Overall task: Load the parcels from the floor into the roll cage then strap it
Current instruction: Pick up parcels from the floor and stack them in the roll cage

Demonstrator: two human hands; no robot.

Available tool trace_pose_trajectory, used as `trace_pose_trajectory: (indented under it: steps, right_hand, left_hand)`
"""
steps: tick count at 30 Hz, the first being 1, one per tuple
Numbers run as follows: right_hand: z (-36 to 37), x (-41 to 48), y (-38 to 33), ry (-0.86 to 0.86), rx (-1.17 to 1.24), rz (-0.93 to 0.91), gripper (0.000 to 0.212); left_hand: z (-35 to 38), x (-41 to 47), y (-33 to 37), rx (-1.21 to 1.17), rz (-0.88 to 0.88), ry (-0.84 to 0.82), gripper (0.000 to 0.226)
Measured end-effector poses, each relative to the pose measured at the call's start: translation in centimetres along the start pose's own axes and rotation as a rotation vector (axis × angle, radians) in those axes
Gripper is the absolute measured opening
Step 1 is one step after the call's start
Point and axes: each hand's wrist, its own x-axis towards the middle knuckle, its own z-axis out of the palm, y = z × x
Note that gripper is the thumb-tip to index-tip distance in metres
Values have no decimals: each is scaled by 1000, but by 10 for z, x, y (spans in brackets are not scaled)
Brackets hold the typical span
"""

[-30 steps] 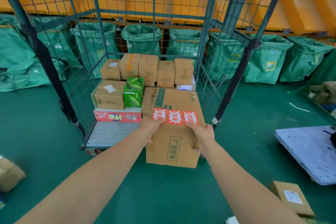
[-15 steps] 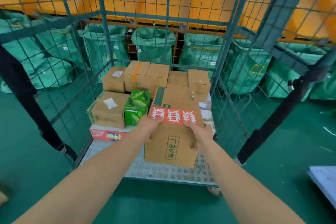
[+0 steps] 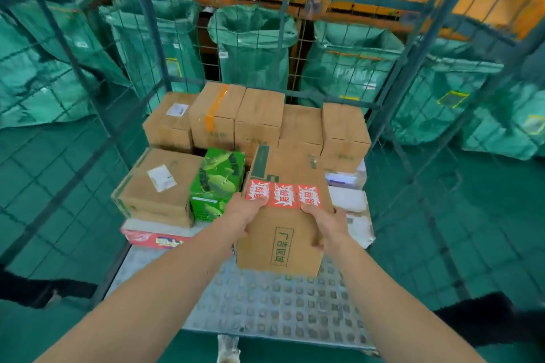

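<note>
I hold a brown cardboard parcel (image 3: pixel 283 233) with three red-and-white stickers over the studded metal floor (image 3: pixel 280 309) of the roll cage. My left hand (image 3: pixel 240 216) grips its left side and my right hand (image 3: pixel 326 225) grips its right side. The parcel sits inside the cage's open front, next to a green printed box (image 3: pixel 216 186). Several brown boxes (image 3: pixel 259 118) are stacked at the back of the cage, and another brown box (image 3: pixel 156 188) lies on a flat red-and-white box (image 3: pixel 147 236) at the left.
Green wire mesh walls (image 3: pixel 88 115) close the cage at left, back and right. White packets (image 3: pixel 351 203) lie at the cage's right side. Green sacks (image 3: pixel 253 47) hang behind the cage under orange chutes. Black straps (image 3: pixel 483 321) hang at the front posts. Green floor all round.
I have stepped closer to the cage. The parcel in both hands has moved forward from outside the cage front to over its metal floor, beside the green box.
</note>
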Motion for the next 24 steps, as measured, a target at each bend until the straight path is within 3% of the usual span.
trace_pose_trajectory:
  steps: [4, 9, 12, 19, 24]
  right_hand:
    - [46, 79, -12, 69, -57, 28, 62]
    - [86, 171, -6, 109, -220, 37, 59]
    - [102, 210, 4, 94, -336, 65, 69]
    - [131, 277, 25, 58, -574, 145, 73]
    - [146, 300, 25, 16, -763, 154, 64]
  left_hand:
    - [-1, 91, 22, 21, -56, -6, 72]
    - [2, 185, 26, 85, -92, -10, 43]
    - [4, 227, 22, 194, -89, 49, 32]
    - [10, 307, -8, 310, -149, 123, 38]
    - [13, 346, -17, 392, -218, 186, 37]
